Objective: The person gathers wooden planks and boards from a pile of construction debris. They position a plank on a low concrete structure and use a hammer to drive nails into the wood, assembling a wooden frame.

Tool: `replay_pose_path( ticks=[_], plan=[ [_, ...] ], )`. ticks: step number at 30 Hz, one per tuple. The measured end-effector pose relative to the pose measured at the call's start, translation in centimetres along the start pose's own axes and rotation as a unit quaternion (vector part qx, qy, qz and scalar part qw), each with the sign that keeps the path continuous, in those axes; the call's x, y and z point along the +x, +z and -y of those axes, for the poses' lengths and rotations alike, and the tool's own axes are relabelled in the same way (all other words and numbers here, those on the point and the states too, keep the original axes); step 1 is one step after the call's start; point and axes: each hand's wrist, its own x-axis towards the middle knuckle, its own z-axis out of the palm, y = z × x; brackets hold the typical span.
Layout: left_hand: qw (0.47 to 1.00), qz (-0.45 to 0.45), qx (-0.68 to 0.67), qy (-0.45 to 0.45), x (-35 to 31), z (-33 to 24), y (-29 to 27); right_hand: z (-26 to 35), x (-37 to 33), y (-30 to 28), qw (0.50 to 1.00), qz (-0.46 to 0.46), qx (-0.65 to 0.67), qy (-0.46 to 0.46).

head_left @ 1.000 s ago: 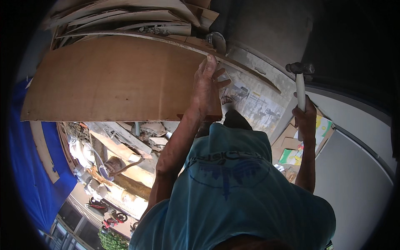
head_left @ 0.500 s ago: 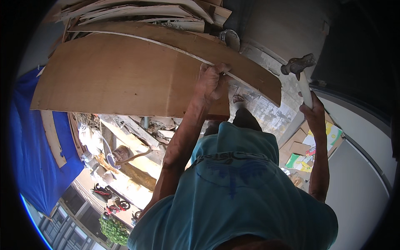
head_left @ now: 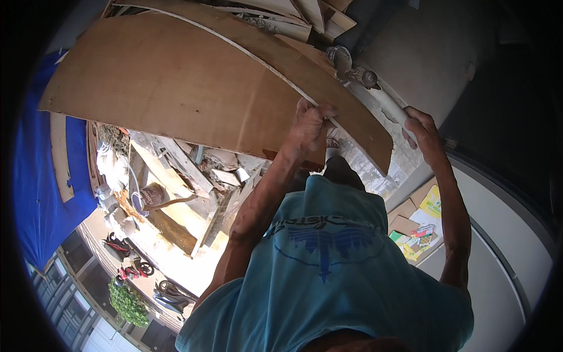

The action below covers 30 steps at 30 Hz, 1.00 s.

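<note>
A large brown wooden panel [head_left: 176, 82] stretches across the upper left in front of me. Along its far side runs a second brown board [head_left: 360, 126], a pale edge showing between the two. My left hand [head_left: 308, 126] is closed over that pale edge near the right end, its fingertips partly hidden. In my right hand [head_left: 423, 134], out to the right, is a hammer [head_left: 394, 107] gripped by its light handle. The dark hammer head points up and left, beyond the boards' right part; whether it touches anything I cannot tell.
Scrap wood [head_left: 275, 23] is piled behind the panel, near a dirty bucket [head_left: 340, 57]. Rubble and planks [head_left: 202, 170] lie below it on the left, beside a blue tarp [head_left: 41, 182]. Flattened cardboard [head_left: 419, 226] lies at right. Motorbikes [head_left: 138, 270] stand lower left.
My right hand has swung the hammer forward and to the left, its head tipping over toward the bucket. My left hand keeps its hold on the board edge. The whole view has shifted slightly.
</note>
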Motion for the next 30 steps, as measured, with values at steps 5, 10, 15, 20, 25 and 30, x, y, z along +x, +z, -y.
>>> replay_pose_path(
  ticks=[5,10,15,20,25,30],
  plan=[
    [0.998,-0.068,0.018,0.006,0.5,1.0,0.2,1.2,0.9,1.7,0.997,0.034,-0.070,0.027],
    [0.996,0.006,0.014,0.085,0.5,2.2,-0.6,2.5,3.7,3.5,0.998,0.052,0.004,-0.020],
    [0.992,0.043,0.062,0.104,1.3,2.2,-1.2,2.3,5.7,3.8,0.994,0.098,0.026,0.033],
    [0.982,0.079,-0.005,0.169,1.5,4.0,-2.3,2.5,6.0,4.1,0.991,0.114,0.048,0.048],
    [0.990,0.068,0.006,0.125,2.0,3.9,-2.0,2.4,6.8,4.2,0.993,0.107,0.012,0.057],
    [0.992,0.069,0.007,0.106,1.4,2.7,-1.2,3.5,9.3,5.5,0.994,0.103,-0.031,0.034]
  ],
)
